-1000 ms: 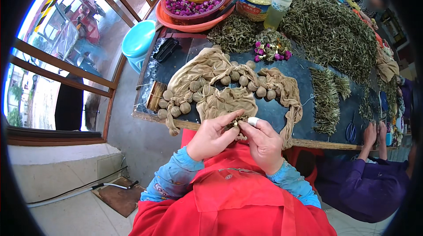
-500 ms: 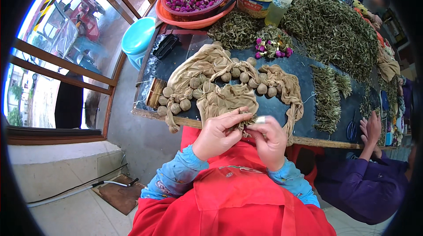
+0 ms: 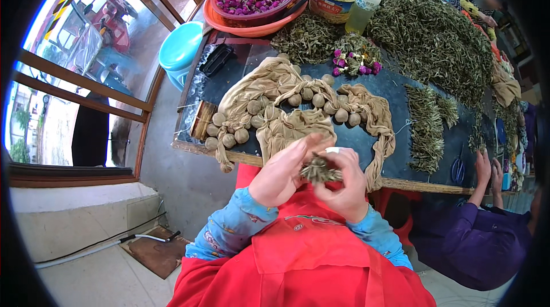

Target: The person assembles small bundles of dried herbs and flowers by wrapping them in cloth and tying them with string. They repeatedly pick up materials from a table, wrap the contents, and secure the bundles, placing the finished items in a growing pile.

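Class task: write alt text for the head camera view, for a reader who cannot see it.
Two bare hands, left hand and right hand, pinch a small bundle of dried green leaves above a red apron. Beyond, a dark table holds beige cloth-wrapped balls, loose leaf piles and purple flower buds.

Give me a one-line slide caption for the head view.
Both hands, left hand and right hand, pinch a small leaf bundle above the cloth-wrapped balls on the dark table.

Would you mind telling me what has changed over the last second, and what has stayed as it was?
Little has changed. Both hands, left hand and right hand, stay together at the table's near edge, working the same small bundle of dried leaves. The co-worker's hands shifted slightly. The wrapped balls and cloths lie unmoved.
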